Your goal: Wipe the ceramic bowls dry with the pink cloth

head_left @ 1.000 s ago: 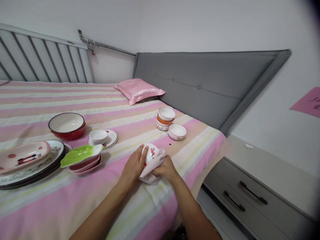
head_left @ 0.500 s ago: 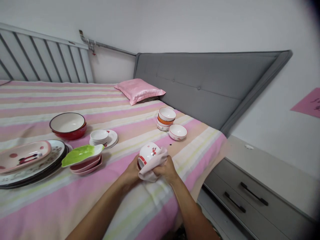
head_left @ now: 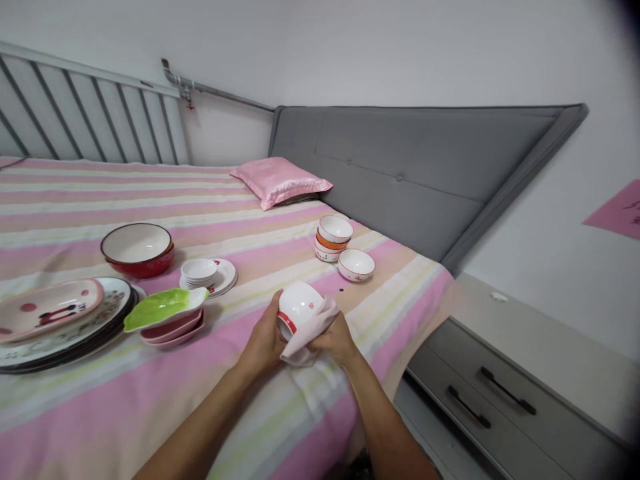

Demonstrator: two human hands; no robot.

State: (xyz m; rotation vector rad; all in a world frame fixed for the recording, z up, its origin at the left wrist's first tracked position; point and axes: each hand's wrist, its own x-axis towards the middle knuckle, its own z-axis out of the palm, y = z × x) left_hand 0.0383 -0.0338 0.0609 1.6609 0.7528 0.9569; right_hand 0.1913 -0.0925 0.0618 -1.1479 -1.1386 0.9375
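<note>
A white bowl (head_left: 299, 301) with a red band and small red marks is tilted on its side between my hands, above the near edge of the bed. My left hand (head_left: 266, 333) grips it from the left, with the fingertips partly hidden behind it. My right hand (head_left: 334, 339) is closed on a pale pink cloth (head_left: 311, 333), which lies against the bowl's right side. Beyond them stand a stack of bowls (head_left: 334, 230), one of them orange, and a single white bowl (head_left: 357, 265) with a red rim touching that stack.
Left on the striped bedspread (head_left: 220, 373) are red bowls (head_left: 145, 263), small white dishes on plates (head_left: 227, 275), a green leaf-shaped dish (head_left: 163, 307) over pink dishes, and stacked oval plates (head_left: 55, 310). A pink pillow (head_left: 280, 180) lies by the grey headboard (head_left: 400, 147). A drawer cabinet (head_left: 475, 360) stands right.
The bowl has turned in my hands, so its red flower pattern has mostly gone from sight. My left hand has shifted slightly up its side. The cloth stays against the bowl.
</note>
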